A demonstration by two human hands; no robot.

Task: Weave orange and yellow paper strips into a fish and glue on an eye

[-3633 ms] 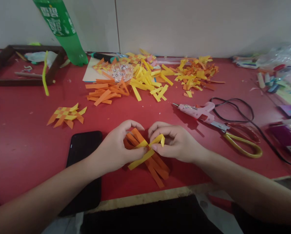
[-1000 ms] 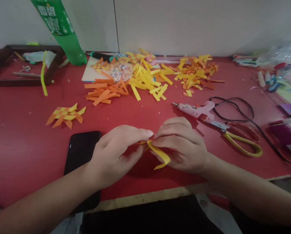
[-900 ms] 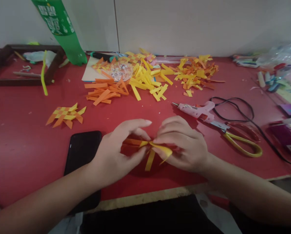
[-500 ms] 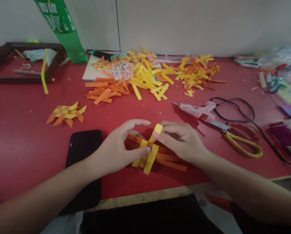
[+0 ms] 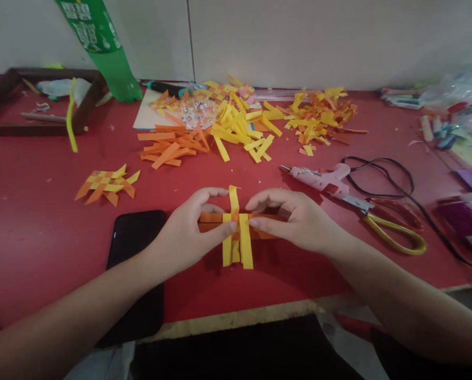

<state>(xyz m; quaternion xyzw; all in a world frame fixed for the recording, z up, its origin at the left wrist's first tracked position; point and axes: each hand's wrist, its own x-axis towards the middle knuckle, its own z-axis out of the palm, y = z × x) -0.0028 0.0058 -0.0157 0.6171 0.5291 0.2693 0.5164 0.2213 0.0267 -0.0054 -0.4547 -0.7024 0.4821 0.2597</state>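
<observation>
Head view — left hand (image 5: 188, 229) and right hand (image 5: 302, 219) pinch the paper weave (image 5: 244, 235) from opposite sides — seemingly to steady it

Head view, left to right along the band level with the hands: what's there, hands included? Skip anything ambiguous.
Checkered paper fish → left hand → woven paper strips → right hand → scissors → purple object.
</observation>
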